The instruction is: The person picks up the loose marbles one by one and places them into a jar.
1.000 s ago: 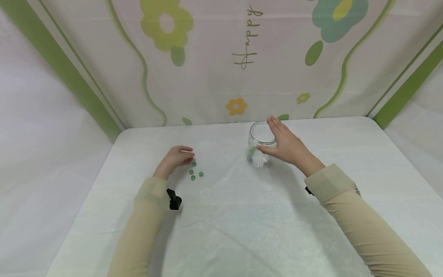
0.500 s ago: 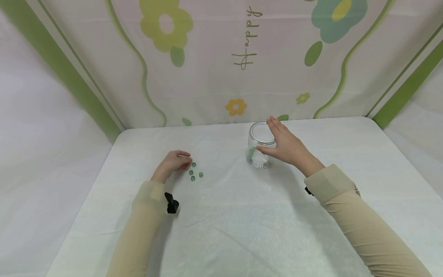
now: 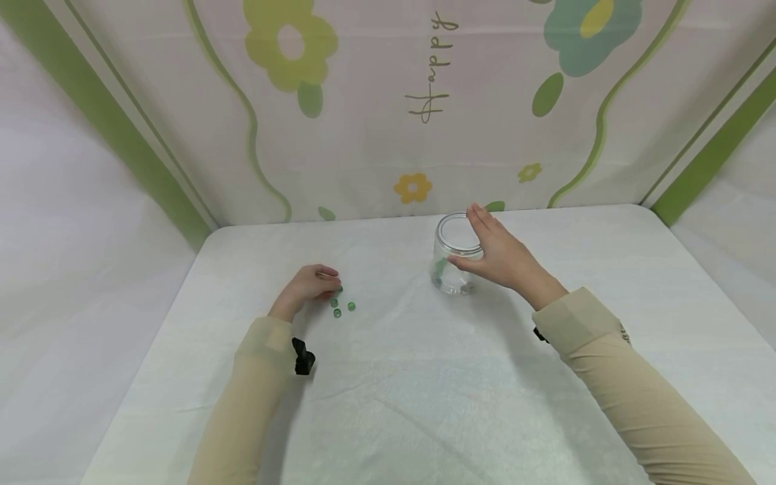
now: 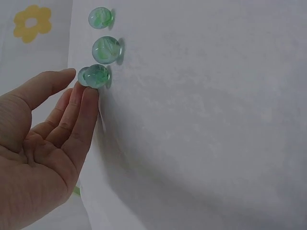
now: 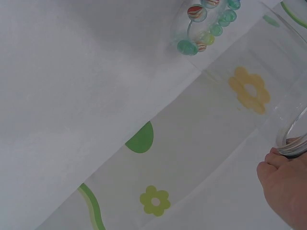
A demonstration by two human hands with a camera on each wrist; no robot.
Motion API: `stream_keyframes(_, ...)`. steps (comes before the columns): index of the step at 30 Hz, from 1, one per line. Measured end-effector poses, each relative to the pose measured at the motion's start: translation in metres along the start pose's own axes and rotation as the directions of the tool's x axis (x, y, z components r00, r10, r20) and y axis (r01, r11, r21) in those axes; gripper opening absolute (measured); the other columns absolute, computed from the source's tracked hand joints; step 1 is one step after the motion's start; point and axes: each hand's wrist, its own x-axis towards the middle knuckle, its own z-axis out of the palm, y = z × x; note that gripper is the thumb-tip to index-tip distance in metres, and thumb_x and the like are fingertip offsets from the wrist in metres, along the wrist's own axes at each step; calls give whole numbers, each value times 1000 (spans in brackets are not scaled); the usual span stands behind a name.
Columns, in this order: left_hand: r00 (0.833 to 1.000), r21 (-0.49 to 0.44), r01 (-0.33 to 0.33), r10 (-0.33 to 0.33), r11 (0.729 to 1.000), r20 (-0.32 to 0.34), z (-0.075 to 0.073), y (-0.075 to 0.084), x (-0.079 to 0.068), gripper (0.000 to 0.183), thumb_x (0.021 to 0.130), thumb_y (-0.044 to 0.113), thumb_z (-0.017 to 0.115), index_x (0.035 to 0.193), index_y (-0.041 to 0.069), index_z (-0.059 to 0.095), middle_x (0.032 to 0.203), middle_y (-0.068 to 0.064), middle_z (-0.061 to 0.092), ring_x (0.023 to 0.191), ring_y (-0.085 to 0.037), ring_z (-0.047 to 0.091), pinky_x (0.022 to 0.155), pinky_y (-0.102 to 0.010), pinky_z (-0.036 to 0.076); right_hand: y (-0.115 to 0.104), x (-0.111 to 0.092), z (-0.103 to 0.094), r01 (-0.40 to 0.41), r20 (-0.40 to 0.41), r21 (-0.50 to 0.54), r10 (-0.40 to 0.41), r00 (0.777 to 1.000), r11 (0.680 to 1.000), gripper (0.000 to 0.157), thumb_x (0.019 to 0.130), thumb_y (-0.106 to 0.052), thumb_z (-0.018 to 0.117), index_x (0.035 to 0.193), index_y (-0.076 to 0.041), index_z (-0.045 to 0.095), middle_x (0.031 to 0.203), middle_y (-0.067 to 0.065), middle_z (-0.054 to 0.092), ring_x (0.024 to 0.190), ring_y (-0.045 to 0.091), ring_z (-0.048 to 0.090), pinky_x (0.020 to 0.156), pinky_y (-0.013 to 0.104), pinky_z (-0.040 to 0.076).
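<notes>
Beside a loose group of several green marbles [image 3: 351, 306] is my left hand [image 3: 309, 285]. Its fingertips touch the farthest marble [image 4: 97, 76] in the left wrist view, where another marble partly overlaps it. The thumb stands slightly apart from these marbles, and the fingers are only gently bent. At the right, my right hand [image 3: 500, 256] holds an upright clear jar [image 3: 447, 275], thumb across its near side and fingers at the rim. Several marbles [image 5: 197, 13] lie at the jar's bottom, green ones and some with red and white swirls. The jar's right side is hidden by the hand.
A white cloth covers the table [image 3: 388, 391]. Behind its far edge hangs a curtain [image 3: 364, 121] printed with flowers and writing. A black wrist mount [image 3: 304, 357] sticks out from the left sleeve.
My left hand first drew back slightly toward me, then moved a little right, so its fingers now partly cover the farthest marble. The right hand and jar keep their places.
</notes>
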Motion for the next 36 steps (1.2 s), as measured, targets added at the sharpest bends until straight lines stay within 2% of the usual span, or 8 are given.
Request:
stream_keyframes(7,1000,-3,-10,10,1000,8,2,-1,1,39,94,11,60,129,-3,51,128,-21,59,90,-13,64,80,-21,56,1,1,1,-3,4,-4,3,1000,1000,99,87,-54,60,153,-1,7,162,14,4,148,36,8,122,54,17)
stream_keyframes(16,1000,-9,-13,13,1000,11,3,-2,1,39,93,12,60,129,-3,51,127,-21,59,96,-18,65,85,-24,56,0,1,1,-4,-2,-3,4,1000,1000,99,87,-53,61,153,-1,8,162,14,5,148,36,9,121,54,18)
stream_keyframes(24,1000,-16,12,-12,1000,-5,3,-1,0,41,93,16,61,131,1,52,126,-19,61,84,-9,63,79,-20,53,1,1,1,-4,-4,-4,4,1000,1000,99,87,-54,61,153,-2,8,162,14,5,149,36,9,121,54,18)
stream_keyframes(28,1000,-26,17,-17,1000,-17,2,0,0,43,94,21,60,133,4,52,124,-16,63,87,-10,63,84,-23,51,1,2,1,-5,-5,-6,5,1000,1000,99,87,-54,61,153,-2,8,162,14,5,149,36,9,121,54,18)
stream_keyframes(32,1000,-79,13,-15,997,-17,1,3,1,45,95,24,59,135,6,50,127,-15,62,103,-18,64,96,-30,51,1,1,1,-7,-2,-10,7,1000,1000,99,87,-54,60,153,-2,8,162,13,5,149,36,9,121,54,18)
stream_keyframes(36,1000,-212,-2,1,977,-6,2,12,1,47,95,21,59,139,7,47,132,-15,58,108,-17,63,95,-25,53,0,1,1,-5,-2,-9,5,1000,1000,99,87,-54,61,153,-2,8,162,14,5,149,36,9,121,54,17)
